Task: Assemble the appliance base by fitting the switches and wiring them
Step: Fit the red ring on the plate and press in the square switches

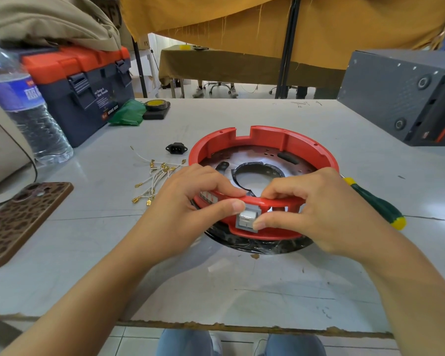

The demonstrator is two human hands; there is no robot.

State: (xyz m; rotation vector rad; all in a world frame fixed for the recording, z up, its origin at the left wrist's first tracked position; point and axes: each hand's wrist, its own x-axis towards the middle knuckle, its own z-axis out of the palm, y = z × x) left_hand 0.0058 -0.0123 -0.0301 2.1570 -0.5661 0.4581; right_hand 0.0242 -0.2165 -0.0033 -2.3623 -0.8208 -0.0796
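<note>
A round red appliance base (265,140) lies on the grey table, its near wall facing me. A grey rocker switch (247,219) sits in an opening of that near wall. My left hand (190,201) pinches the red rim just left of the switch, thumb outside and fingers inside. My right hand (316,204) holds the rim on the right, its thumb pressed on the switch's right edge. Another switch (208,196) shows partly under my left fingers. A bundle of white wires (156,179) with brass terminals lies left of the base. A black power inlet socket (176,148) lies beyond them.
A green and yellow screwdriver (378,204) lies right of the base. A phone (23,222) in a brown case, a water bottle (23,106) and an orange-lidded toolbox (85,98) stand at the left. A dark grey box (406,98) fills the far right. The table's chipped front edge (242,326) runs below my forearms.
</note>
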